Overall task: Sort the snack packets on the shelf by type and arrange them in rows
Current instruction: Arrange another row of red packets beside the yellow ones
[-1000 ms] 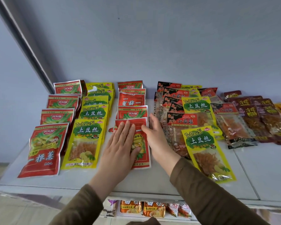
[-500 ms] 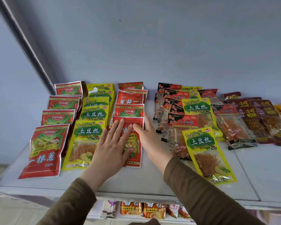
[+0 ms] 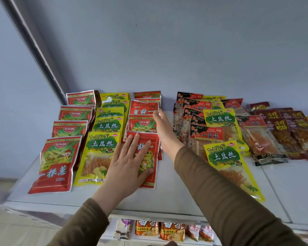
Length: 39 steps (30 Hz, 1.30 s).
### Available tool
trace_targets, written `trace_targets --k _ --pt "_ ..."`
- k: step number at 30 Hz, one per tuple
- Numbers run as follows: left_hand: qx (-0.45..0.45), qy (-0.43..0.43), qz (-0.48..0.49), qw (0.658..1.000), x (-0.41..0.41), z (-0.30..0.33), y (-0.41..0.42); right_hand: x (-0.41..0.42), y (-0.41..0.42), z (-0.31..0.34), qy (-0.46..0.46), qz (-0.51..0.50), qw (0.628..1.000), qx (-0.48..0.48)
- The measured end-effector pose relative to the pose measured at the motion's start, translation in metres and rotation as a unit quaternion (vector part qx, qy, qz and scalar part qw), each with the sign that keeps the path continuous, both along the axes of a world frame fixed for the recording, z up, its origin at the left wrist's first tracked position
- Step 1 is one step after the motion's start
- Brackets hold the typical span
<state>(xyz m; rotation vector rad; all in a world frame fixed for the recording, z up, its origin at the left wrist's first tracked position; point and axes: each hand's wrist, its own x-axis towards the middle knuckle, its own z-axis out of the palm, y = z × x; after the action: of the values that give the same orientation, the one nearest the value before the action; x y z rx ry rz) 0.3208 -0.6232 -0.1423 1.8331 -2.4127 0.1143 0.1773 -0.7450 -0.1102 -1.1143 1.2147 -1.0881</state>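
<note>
On the white shelf (image 3: 176, 197) lie three rows at the left: red packets (image 3: 57, 164), yellow TuDouSi packets (image 3: 98, 151), and a second red row (image 3: 142, 125). My left hand (image 3: 128, 164) rests flat, fingers spread, on the front red packet (image 3: 150, 153) of that third row. My right hand (image 3: 163, 128) reaches further back with fingers straight, its edge against the right side of the same row, fingertips at an upside-down red packet (image 3: 143, 108). Neither hand grips anything.
To the right lies a mixed pile: black-and-red packets (image 3: 205, 134), loose yellow TuDouSi packets (image 3: 224, 157), clear orange packets (image 3: 260, 141) and dark brown packets (image 3: 281, 128). A grey wall stands behind. A lower shelf holds more snacks (image 3: 164, 229).
Both hands pushed the third red row leftward and back toward the yellow row. My right hand has slid further back along the row's right side; my left hand stays on the front packet.
</note>
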Motion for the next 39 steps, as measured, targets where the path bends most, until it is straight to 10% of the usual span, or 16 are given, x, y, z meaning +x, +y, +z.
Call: trace_targets --k 16,39 --pt "-0.012 0.203 0.099 0.974 0.017 0.012 -0.004 -0.014 0.038 -0.017 -0.028 -0.044 0.999 0.013" --pt "-0.003 0.165 0.124 0.978 0.021 0.013 -0.018 -0.006 0.070 -0.017 -0.021 -0.020 0.999 -0.036"
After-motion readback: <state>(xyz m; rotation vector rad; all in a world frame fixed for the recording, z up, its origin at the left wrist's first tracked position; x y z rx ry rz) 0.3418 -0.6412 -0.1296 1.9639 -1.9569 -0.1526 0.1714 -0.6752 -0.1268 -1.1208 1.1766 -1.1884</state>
